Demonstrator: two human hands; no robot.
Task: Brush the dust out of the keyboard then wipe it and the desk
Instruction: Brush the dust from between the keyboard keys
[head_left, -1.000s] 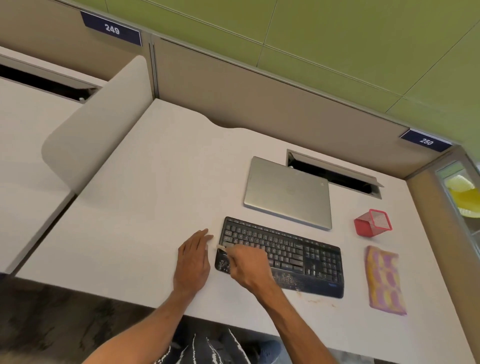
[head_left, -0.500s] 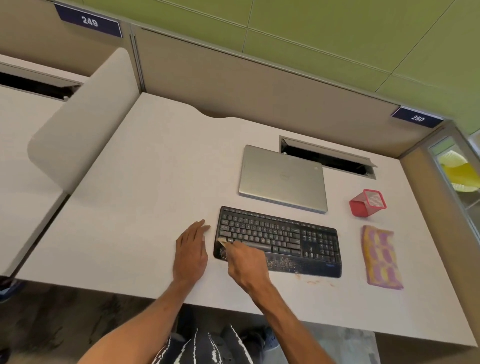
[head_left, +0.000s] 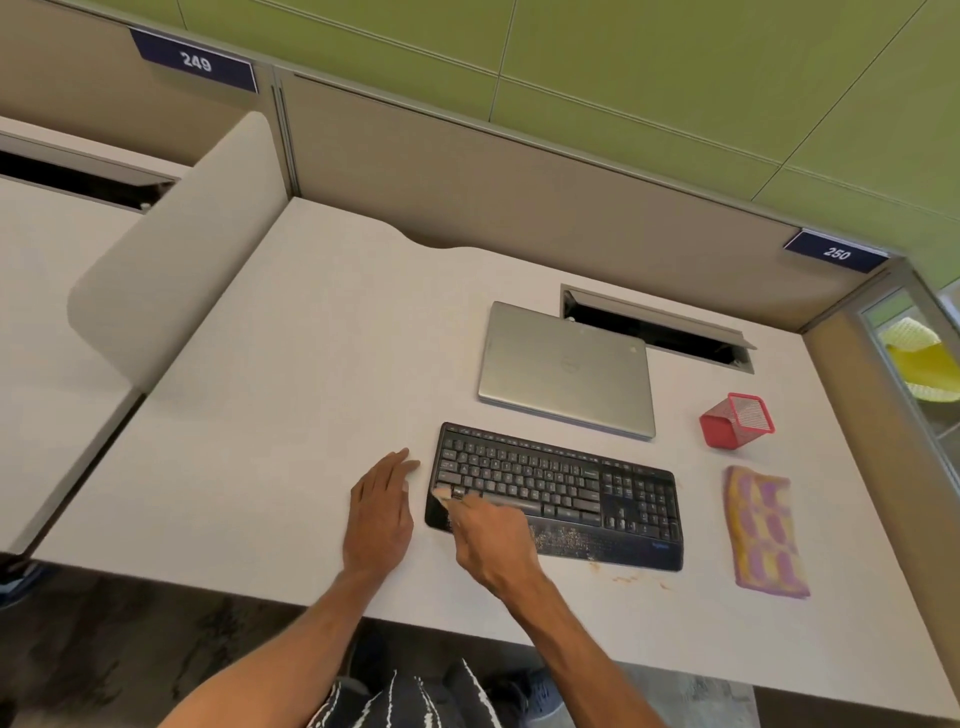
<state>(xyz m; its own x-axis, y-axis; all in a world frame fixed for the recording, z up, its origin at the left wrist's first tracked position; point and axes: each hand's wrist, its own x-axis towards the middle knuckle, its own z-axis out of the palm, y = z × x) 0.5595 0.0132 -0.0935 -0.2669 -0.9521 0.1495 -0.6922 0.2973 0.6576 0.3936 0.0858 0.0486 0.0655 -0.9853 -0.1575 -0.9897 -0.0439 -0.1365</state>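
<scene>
A black keyboard (head_left: 561, 493) lies on the white desk (head_left: 291, 415), its palm rest speckled with dust. My right hand (head_left: 493, 535) grips a small brush (head_left: 448, 492) whose pale bristles touch the keyboard's lower left keys. My left hand (head_left: 379, 514) rests flat on the desk just left of the keyboard, fingers straight. A yellow and purple cloth (head_left: 763, 535) lies to the right of the keyboard. Orange crumbs (head_left: 628, 577) sit on the desk below the keyboard's right end.
A closed silver laptop (head_left: 566, 369) lies behind the keyboard. A red mesh pen cup (head_left: 735, 418) stands at the right. An open cable hatch (head_left: 654, 332) sits behind the laptop. A curved divider (head_left: 171, 260) borders the desk's left side; a partition wall runs behind.
The camera view shifted slightly. My right hand keeps the brush at the keyboard's lower left corner with small movement. My left hand stays flat beside the keyboard.
</scene>
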